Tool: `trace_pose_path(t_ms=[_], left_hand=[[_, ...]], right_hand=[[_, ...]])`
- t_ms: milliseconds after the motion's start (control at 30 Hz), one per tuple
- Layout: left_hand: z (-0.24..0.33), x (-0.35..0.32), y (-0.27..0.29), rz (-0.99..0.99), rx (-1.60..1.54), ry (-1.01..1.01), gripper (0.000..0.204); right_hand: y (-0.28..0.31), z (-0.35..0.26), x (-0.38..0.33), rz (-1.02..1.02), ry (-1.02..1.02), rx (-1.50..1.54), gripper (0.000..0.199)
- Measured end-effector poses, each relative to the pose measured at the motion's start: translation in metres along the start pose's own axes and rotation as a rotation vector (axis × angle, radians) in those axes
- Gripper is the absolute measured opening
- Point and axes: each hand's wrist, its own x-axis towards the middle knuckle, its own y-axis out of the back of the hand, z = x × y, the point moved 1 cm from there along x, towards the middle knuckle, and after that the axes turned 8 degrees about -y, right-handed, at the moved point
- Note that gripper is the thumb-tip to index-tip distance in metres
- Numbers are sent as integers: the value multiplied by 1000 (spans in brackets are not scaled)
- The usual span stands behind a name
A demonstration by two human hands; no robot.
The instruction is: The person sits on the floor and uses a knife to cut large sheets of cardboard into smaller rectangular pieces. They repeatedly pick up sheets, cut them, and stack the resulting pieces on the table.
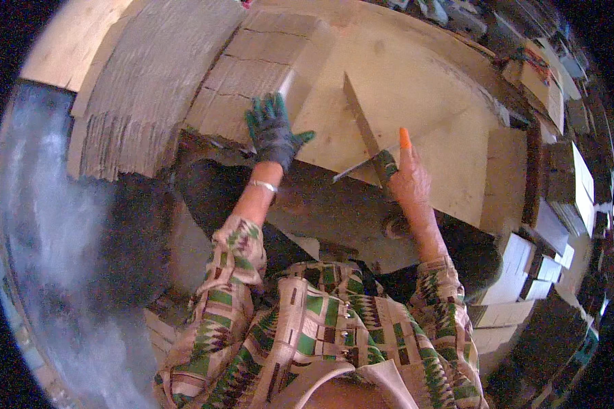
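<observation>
My left hand [274,133], in a dark glove with green fingertips, lies with fingers spread on the near right end of a stack of brown cardboard pieces [256,65]. To its right, my right hand [409,178] is closed around the near end of a long, flat, tapering brown strip [360,112], whose material I cannot make out. An orange cover sits on its outstretched index finger and a green one on its thumb. A thin grey rod [351,170] juts out to the left by that thumb; whether I grip it too is unclear.
Both hands are over a pale wooden tabletop [450,88]. A large fanned stack of grey-brown cardboard sheets [150,82] fills the far left. Bundles of flat cardboard [505,180] and boxes [573,184] stand along the right. Dark cloth [215,184] covers my lap.
</observation>
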Motion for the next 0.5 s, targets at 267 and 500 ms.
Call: trace_pose_path(t_ms=[267,500], left_hand=[[-72,1,-13,-27,174,33,58],[-29,10,9,-76,-440,329,35]], right_hand=[[-38,-16,50,-69,62,-124,74],[-57,12,67,-38,92,-146,72]])
